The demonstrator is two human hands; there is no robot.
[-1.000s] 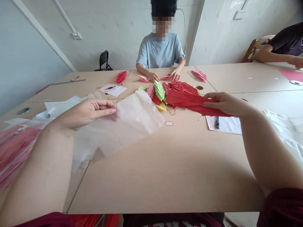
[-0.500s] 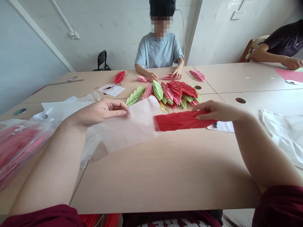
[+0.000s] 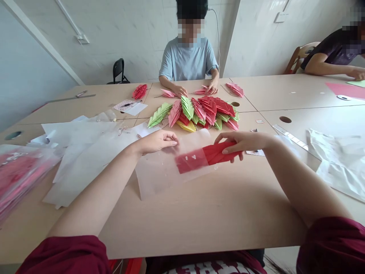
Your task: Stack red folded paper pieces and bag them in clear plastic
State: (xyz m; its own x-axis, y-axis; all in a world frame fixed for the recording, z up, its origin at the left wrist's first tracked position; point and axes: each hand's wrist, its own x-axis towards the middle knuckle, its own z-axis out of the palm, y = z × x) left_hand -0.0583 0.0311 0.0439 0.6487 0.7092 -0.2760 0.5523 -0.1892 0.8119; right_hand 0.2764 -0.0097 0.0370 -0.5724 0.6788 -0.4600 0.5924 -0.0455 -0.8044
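Pinched in my left hand (image 3: 159,142) is the upper edge of a translucent plastic bag (image 3: 154,177), which hangs above the table. My right hand (image 3: 241,144) grips the right end of a folded red paper piece (image 3: 221,154) with pleats. The left part of that paper lies inside the bag and shows through the film; its right part sticks out at the bag's opening. Just beyond my hands is a pile of folded paper pieces in red (image 3: 209,110), pink (image 3: 175,113), green (image 3: 160,115) and yellow (image 3: 186,126).
More translucent bags (image 3: 82,167) lie spread at the left, beside packed red paper in plastic (image 3: 25,163). A white plastic sheet (image 3: 339,160) lies at right. Across the table (image 3: 199,220) a person in light blue (image 3: 186,61) handles pink pieces; another person (image 3: 330,57) leans in at far right.
The red paper has slid leftward into the bag, where before its end was only at the opening. My left hand and the bag have moved right, uncovering the bags at left.
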